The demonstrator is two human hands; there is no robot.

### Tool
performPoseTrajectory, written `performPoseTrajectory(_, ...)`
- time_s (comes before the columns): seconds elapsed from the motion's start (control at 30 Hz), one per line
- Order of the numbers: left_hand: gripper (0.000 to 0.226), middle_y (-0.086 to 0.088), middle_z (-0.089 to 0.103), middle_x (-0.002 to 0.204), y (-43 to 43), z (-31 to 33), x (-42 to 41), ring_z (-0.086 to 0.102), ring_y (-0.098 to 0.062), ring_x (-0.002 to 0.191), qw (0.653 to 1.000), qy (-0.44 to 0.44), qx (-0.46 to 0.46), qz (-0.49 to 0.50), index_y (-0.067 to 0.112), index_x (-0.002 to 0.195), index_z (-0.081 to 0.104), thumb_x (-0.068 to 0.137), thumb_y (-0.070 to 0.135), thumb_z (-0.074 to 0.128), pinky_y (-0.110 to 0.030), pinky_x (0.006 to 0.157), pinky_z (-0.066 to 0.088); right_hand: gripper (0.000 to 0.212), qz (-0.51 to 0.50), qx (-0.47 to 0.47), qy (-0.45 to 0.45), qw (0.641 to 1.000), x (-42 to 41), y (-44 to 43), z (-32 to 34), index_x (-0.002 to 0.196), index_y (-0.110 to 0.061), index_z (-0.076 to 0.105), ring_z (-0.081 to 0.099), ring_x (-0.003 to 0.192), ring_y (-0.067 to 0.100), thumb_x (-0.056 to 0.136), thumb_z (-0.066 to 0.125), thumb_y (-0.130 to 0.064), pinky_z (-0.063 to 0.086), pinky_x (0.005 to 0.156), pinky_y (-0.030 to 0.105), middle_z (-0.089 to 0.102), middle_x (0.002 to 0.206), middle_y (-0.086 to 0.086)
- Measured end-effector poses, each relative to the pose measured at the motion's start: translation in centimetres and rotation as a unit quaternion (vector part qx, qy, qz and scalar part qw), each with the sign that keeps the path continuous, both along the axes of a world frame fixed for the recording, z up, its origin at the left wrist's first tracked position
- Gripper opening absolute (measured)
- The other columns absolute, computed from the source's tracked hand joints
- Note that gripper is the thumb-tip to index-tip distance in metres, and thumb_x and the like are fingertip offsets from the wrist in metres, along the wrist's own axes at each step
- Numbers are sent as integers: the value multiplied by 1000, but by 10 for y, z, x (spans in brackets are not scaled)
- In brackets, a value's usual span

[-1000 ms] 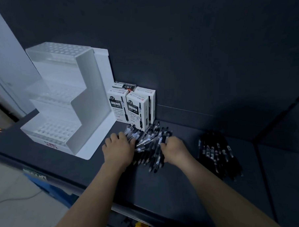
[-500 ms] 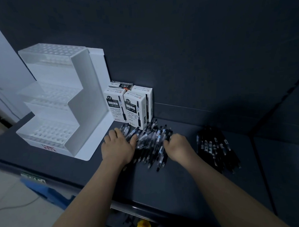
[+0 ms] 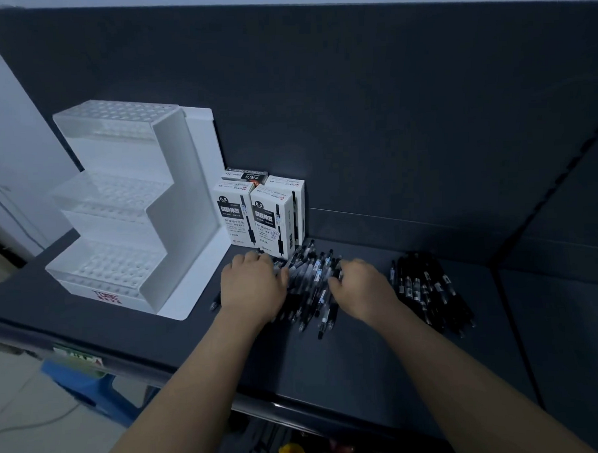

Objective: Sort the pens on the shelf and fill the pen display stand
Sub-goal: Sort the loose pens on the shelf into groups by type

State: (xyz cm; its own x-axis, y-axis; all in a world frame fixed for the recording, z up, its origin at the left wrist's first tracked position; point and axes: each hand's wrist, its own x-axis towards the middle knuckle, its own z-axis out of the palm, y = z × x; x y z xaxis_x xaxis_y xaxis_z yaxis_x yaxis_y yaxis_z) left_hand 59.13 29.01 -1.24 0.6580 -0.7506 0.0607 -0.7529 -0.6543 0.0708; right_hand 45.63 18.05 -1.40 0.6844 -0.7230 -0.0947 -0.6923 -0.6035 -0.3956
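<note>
A loose pile of black-and-clear pens (image 3: 312,282) lies on the dark shelf (image 3: 348,364) in front of the pen boxes. My left hand (image 3: 252,290) rests palm down on the pile's left side, thumb stretched toward the middle. My right hand (image 3: 362,288) is at the pile's right side, its fingers curled in among the pens. The white stepped pen display stand (image 3: 129,213) stands at the left with its hole rows empty. A second heap of darker pens (image 3: 427,289) lies to the right of my right hand.
Three white pen boxes (image 3: 259,217) stand upright against the dark back panel, between the stand and the pile. The shelf's front edge (image 3: 153,366) runs below my forearms. A blue stool (image 3: 88,386) and floor show lower left.
Both hands have stayed on the loose pile and shifted a little over it, nudging the pens. The view has tilted slightly.
</note>
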Motion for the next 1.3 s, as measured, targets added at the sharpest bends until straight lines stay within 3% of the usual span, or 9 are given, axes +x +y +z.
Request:
performPoseTrajectory(0.2, 44, -3, 57, 122, -1, 21, -30, 48, -25, 115, 996, -39, -46, -63, 18, 121, 54, 94, 48, 37, -37, 96, 35, 46, 14, -75, -4, 997, -22, 1, 17, 136, -5, 45, 45, 127, 28, 99, 41, -32, 36, 106, 34, 51, 137, 11)
performPoseTrajectory(0.3, 46, -3, 57, 125, -5, 29, -50, 47, -26, 117, 992, -43, -63, -100, 18, 124, 53, 94, 49, 37, -37, 98, 34, 53, -1, -116, -20, 993, -44, 0, 21, 143, -4, 40, 40, 134, 25, 98, 47, -31, 27, 113, 32, 46, 144, 12)
performPoseTrajectory(0.4, 45, -4, 59, 122, -9, 35, -76, 50, -27, 113, 987, -43, -78, -134, 16, 120, 57, 92, 48, 41, -37, 95, 36, 45, -21, -160, -59, 985, -74, 0, 22, 130, 2, 54, 54, 119, 31, 93, 57, -23, 37, 104, 36, 61, 125, 16)
performPoseTrajectory(0.53, 47, -7, 65, 112, -19, 43, -123, 56, -30, 103, 977, -34, -100, -184, 13, 112, 62, 89, 47, 40, -39, 90, 41, 22, -43, -182, -52, 981, -124, -3, 31, 104, -11, 61, 57, 98, 21, 94, 48, -26, 41, 91, 30, 64, 102, 4)
performPoseTrajectory(0.63, 46, -5, 61, 122, -32, 49, -161, 53, -27, 110, 971, -31, -106, -214, 15, 120, 59, 92, 47, 43, -38, 94, 39, 24, -67, -188, -53, 978, -169, -12, 37, 109, -16, 58, 55, 103, 18, 96, 44, -31, 40, 96, 29, 61, 105, -1)
performPoseTrajectory(0.73, 49, 0, 55, 132, -51, 52, -209, 48, -23, 118, 965, -22, -110, -239, 18, 131, 52, 94, 49, 40, -35, 100, 34, 37, -101, -182, -39, 977, -222, -23, 40, 127, -12, 53, 52, 116, 19, 97, 45, -33, 36, 106, 31, 59, 120, 0)
performPoseTrajectory(0.9, 52, 0, 52, 135, -82, 51, -291, 45, -22, 123, 958, 9, -108, -266, 17, 135, 48, 95, 50, 37, -33, 105, 31, 51, -128, -170, 8, 977, -314, -41, 48, 145, -10, 35, 37, 135, 19, 101, 41, -34, 18, 114, 26, 45, 144, 3)
performPoseTrajectory(1.07, 54, 0, 50, 137, -122, 44, -378, 44, -21, 124, 950, 31, -108, -293, 17, 138, 45, 96, 50, 36, -34, 106, 30, 39, -158, -171, 25, 972, -410, -74, 39, 128, -9, 53, 48, 122, 23, 96, 47, -31, 31, 108, 30, 57, 128, 6)
performPoseTrajectory(1.3, 48, 2, 55, 130, -167, 26, -454, 47, -22, 118, 944, 45, -71, -319, 19, 130, 51, 95, 49, 37, -34, 100, 34, 33, -207, -165, 38, 964, -501, -110, 26, 123, -12, 57, 52, 114, 20, 96, 47, -28, 34, 101, 27, 61, 121, 2)
